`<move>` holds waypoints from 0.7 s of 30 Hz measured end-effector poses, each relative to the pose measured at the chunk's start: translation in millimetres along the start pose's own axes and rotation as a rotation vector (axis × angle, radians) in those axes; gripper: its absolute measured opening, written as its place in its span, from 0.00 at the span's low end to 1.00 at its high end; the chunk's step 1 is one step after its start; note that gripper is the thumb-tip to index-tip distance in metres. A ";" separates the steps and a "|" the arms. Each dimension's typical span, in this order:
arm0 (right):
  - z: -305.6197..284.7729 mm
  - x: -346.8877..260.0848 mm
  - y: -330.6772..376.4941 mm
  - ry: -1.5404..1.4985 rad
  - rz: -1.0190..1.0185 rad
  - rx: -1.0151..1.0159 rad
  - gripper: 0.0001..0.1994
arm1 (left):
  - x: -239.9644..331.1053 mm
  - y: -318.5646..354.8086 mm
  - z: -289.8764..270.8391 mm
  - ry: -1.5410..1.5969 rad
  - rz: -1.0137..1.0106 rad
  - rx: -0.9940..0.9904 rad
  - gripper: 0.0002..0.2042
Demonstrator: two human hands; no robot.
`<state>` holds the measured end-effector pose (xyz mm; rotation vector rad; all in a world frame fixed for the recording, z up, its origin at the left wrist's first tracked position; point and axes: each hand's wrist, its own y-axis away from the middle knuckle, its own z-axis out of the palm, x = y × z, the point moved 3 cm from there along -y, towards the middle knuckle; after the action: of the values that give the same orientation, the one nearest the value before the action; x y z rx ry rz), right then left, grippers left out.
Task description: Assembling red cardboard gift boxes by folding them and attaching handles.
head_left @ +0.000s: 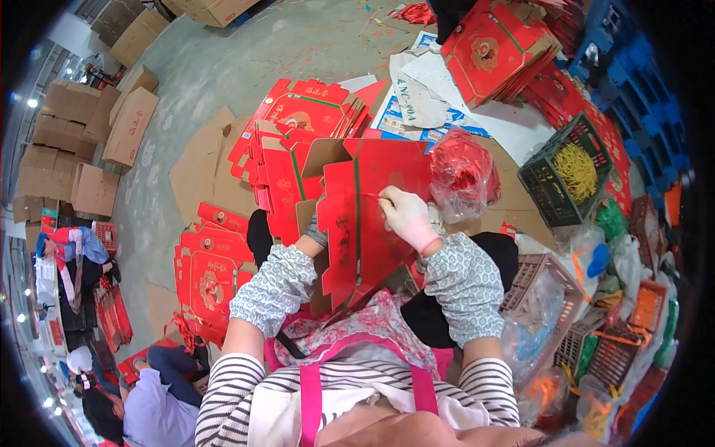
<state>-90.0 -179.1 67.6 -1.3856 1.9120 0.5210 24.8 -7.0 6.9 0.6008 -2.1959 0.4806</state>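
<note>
At the far left, brown cartons [71, 149] are stacked beside the grey floor [246, 56]; nearer on the left sits one co-worker [86, 249] in blue, and nearer still another co-worker [160, 395] in a pale shirt bends forward; to the right of them lie red flats [214, 283], with brown cardboard [195, 170] on the floor farther off; next come more red flats [309, 108], heaped at the far side, and just nearer a group of red cartons [277, 167] with green stripes.

The left hand [316, 226], in a grey glove, is at the left side of the red box, mostly hidden behind a flap, so I cannot tell how its fingers stand; the red box [383, 246] is upright in front of the person, between the two hands, above a floral apron [357, 328], its flap raised on the far left; the right hand [408, 217], in a white glove, is narrow, its fingertips together on a thin red strand [370, 196] in front of the box's panel.

Just right of the box lies a clear bag [465, 175] of red stuff; farther right are a red stack [495, 56], a dark green crate [547, 190] holding yellow cords [577, 173], and blue pallets [633, 100]; near right stands a brown crate [562, 276] with plastic inside.
</note>
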 end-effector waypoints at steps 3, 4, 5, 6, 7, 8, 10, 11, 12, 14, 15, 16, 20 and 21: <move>-4.0 4.6 5.2 -0.156 0.081 -0.054 0.09 | 4.4 -0.8 0.8 0.071 -0.068 -0.048 0.14; -11.7 1.1 8.0 -0.441 0.109 -0.059 0.09 | 8.8 0.9 -0.9 -0.023 -0.034 -0.056 0.15; -22.2 -3.4 11.6 -0.725 0.138 -0.063 0.09 | 11.6 2.8 -1.3 -0.115 -0.001 -0.065 0.15; -39.1 -12.3 14.8 -0.795 0.171 -0.091 0.11 | 9.4 7.1 -4.0 -0.117 -0.009 -0.058 0.15; -58.0 -14.3 21.0 -0.993 0.283 -0.106 0.11 | 6.7 10.8 -4.0 -0.015 -0.050 -0.084 0.15; -75.0 -13.0 29.3 -1.191 0.400 -0.120 0.10 | 3.5 15.8 -3.6 0.087 -0.092 -0.111 0.15; -113.4 -6.2 52.8 -1.321 0.393 0.261 0.09 | -2.8 28.1 0.4 0.298 -0.179 -0.166 0.15; -130.7 3.7 67.2 -1.534 0.164 0.425 0.11 | -5.8 36.8 3.1 0.405 -0.225 -0.192 0.15; -157.6 1.6 83.7 -1.500 0.091 0.509 0.11 | -7.8 46.0 5.4 0.514 -0.272 -0.215 0.15; -196.5 19.3 103.9 -1.705 -0.243 0.534 0.11 | -11.5 59.0 10.2 0.731 -0.353 -0.265 0.16; -200.8 15.5 107.8 -1.618 -0.248 0.634 0.13 | -13.9 63.7 12.3 0.836 -0.394 -0.293 0.16; -205.0 10.7 110.9 -1.528 -0.253 0.729 0.15 | -16.0 68.5 14.2 0.940 -0.434 -0.320 0.16; -178.3 -14.2 98.2 -1.171 -0.138 0.760 0.23 | -20.6 86.0 17.9 1.350 -0.587 -0.419 0.16; -161.9 -15.5 95.3 -1.166 -0.047 0.670 0.21 | -21.5 90.3 16.6 1.449 -0.623 -0.436 0.16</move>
<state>-226.2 -245.9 179.5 -0.4569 0.9233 0.4428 -23.5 63.7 -32.7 0.4161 -0.6291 0.0083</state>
